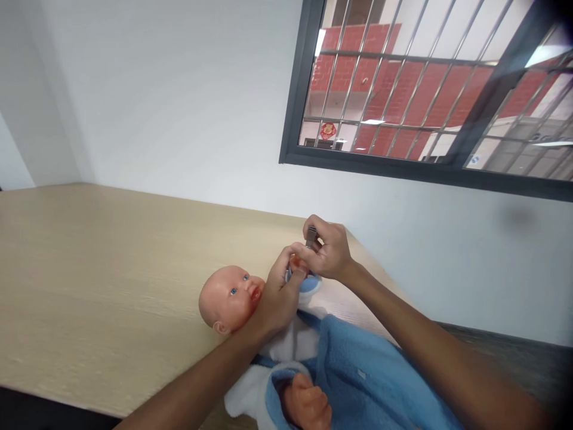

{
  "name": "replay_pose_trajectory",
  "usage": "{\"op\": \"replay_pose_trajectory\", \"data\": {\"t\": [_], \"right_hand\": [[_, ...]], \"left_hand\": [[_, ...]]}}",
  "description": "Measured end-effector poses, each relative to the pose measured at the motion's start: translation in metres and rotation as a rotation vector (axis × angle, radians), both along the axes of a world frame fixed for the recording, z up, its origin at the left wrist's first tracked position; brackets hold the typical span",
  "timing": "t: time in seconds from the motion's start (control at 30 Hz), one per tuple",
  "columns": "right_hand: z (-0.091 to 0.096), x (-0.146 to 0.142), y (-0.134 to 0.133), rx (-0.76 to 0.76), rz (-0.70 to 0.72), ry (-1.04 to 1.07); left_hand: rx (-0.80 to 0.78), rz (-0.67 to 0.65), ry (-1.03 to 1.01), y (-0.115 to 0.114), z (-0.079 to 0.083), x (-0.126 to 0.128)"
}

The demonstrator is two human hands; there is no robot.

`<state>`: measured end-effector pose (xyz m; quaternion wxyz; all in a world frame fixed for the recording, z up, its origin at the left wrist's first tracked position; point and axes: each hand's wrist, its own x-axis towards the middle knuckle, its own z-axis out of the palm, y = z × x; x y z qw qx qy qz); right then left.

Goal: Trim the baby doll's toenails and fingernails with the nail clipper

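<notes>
vinyl baby doll (230,300), left hand (280,298) gripping its fist (297,263), right hand (327,254) pinching metal tool (311,237)

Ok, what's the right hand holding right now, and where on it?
A small metal tool, perhaps nail clippers, gripped by its lower part between the thumb and fingers of the right hand; its upper end sticks out, and the rest is hidden.

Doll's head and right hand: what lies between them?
In the head view, the left hand lies between the doll's head and the right hand.

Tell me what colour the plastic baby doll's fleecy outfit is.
The doll's fleecy outfit is light blue with white trim, best seen in the head view.
</notes>
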<state>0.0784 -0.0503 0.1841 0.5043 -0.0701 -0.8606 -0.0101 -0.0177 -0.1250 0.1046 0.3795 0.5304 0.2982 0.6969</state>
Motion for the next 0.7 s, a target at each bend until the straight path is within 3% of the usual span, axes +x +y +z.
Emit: {"op": "replay_pose_trajectory", "data": {"t": [0.2, 0.7], "right_hand": [[-0.0001, 0.0013, 0.0003, 0.058, -0.016, -0.017], [0.0017, 0.0011, -0.0025, 0.385, -0.052, -0.116]], "left_hand": [[0.007, 0.024, 0.028, -0.0010, 0.0005, -0.0003], [0.049, 0.032, 0.017, 0.0003, 0.0014, 0.0008]]}}
